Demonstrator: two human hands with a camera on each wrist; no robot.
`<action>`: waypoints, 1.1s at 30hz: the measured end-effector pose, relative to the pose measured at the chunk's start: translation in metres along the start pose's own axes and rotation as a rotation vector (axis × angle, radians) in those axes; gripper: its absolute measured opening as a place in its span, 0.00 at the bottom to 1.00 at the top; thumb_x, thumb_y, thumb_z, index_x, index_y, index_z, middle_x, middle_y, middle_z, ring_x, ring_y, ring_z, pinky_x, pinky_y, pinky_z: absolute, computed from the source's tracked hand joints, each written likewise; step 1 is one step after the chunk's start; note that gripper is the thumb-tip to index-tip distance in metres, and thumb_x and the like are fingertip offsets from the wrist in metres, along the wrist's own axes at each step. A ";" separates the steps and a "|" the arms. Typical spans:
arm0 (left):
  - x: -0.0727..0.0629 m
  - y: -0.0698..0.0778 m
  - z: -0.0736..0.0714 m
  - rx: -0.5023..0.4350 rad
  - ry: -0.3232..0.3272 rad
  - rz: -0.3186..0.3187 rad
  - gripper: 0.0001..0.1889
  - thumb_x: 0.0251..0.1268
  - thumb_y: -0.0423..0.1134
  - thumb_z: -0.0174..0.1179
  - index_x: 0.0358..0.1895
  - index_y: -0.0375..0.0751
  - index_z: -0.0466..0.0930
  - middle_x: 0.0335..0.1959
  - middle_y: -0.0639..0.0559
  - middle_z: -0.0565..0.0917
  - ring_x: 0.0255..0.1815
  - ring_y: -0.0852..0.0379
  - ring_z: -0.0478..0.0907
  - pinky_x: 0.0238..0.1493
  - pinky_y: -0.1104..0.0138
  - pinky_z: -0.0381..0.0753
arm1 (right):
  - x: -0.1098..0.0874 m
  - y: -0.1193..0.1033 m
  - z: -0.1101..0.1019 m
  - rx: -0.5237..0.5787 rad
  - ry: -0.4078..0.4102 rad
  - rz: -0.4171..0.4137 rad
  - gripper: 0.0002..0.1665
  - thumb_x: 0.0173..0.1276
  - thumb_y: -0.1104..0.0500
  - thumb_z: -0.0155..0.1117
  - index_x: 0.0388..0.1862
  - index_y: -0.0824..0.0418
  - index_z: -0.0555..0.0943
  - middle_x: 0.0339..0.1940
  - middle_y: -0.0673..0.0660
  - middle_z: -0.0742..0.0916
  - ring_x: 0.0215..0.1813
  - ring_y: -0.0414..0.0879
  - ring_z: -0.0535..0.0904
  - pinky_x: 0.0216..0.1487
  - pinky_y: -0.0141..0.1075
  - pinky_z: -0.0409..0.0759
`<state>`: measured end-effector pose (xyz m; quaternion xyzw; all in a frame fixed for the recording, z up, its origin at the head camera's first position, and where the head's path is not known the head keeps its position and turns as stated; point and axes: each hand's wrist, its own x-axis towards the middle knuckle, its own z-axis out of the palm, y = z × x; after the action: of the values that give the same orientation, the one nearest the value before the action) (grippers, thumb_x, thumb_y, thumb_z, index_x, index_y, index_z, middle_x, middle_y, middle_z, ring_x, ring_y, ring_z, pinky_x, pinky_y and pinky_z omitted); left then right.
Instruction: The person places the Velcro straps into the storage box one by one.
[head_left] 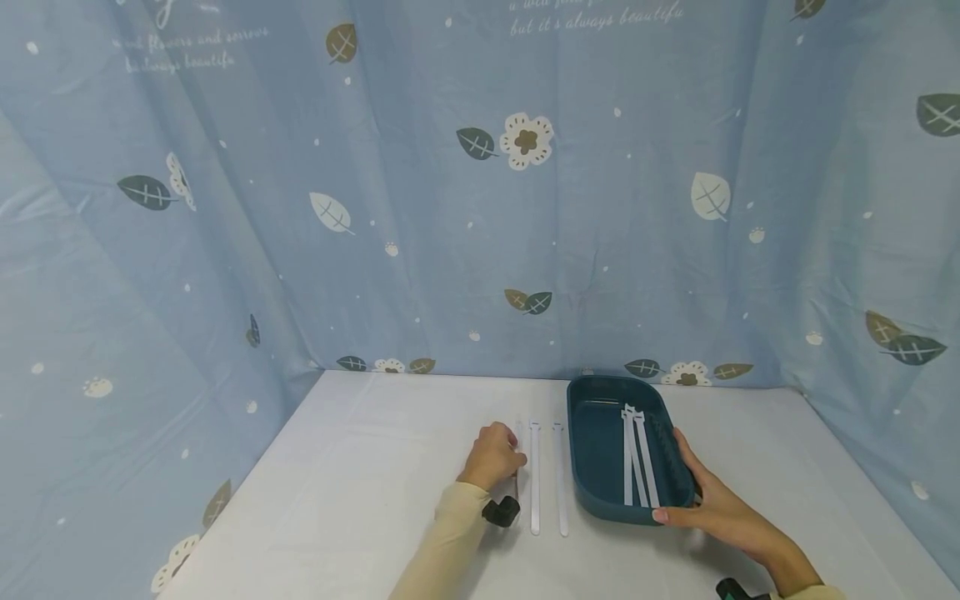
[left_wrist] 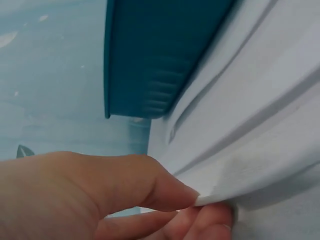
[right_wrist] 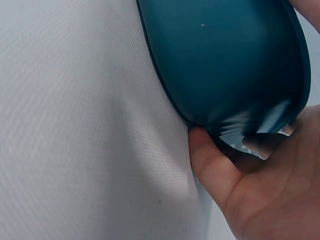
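My left hand (head_left: 491, 457) pinches the edge of a white cable tie (left_wrist: 235, 192) between thumb and fingers, left of two others. Those two, a nearer white cable tie (head_left: 535, 483) and a farther white cable tie (head_left: 561, 483), lie lengthwise and side by side on the table. To their right is a dark teal rectangular bin (head_left: 598, 454) with rounded corners. Several white cable ties (head_left: 636, 458) lean together inside it. At the bin's near right corner, my right hand (head_left: 716, 504) grips the wall, its thumb on the near side and its other fingers along the right side.
A white cloth covers the table (head_left: 360, 467). Behind and at both sides hangs a blue curtain (head_left: 420, 183) with leaf and flower prints. Each wrist wears a small black camera, such as the left wrist camera (head_left: 501, 511).
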<state>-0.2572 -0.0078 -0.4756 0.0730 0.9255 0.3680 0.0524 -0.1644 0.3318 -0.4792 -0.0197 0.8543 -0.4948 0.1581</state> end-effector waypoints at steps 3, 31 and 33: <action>0.000 -0.001 -0.005 -0.006 -0.019 0.008 0.14 0.55 0.30 0.70 0.44 0.25 0.85 0.34 0.40 0.88 0.31 0.51 0.83 0.41 0.57 0.87 | 0.000 0.000 0.000 0.003 -0.003 0.002 0.76 0.65 0.49 0.73 0.82 0.42 0.19 0.85 0.68 0.32 0.83 0.79 0.33 0.73 0.81 0.48; 0.004 -0.004 -0.019 -0.263 -0.128 0.008 0.14 0.61 0.25 0.63 0.50 0.26 0.84 0.29 0.47 0.86 0.20 0.60 0.83 0.26 0.68 0.86 | -0.001 0.001 0.002 0.021 0.017 -0.040 0.75 0.65 0.53 0.73 0.84 0.46 0.21 0.85 0.69 0.32 0.83 0.79 0.34 0.71 0.82 0.49; 0.004 -0.002 -0.020 -0.294 -0.135 0.010 0.15 0.61 0.26 0.63 0.51 0.25 0.83 0.29 0.47 0.86 0.20 0.60 0.83 0.25 0.69 0.86 | -0.001 0.000 0.001 0.023 0.013 -0.036 0.75 0.65 0.53 0.73 0.83 0.45 0.21 0.85 0.69 0.32 0.83 0.79 0.34 0.72 0.82 0.49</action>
<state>-0.2649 -0.0223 -0.4628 0.0939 0.8556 0.4940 0.1227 -0.1626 0.3309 -0.4797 -0.0301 0.8490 -0.5076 0.1437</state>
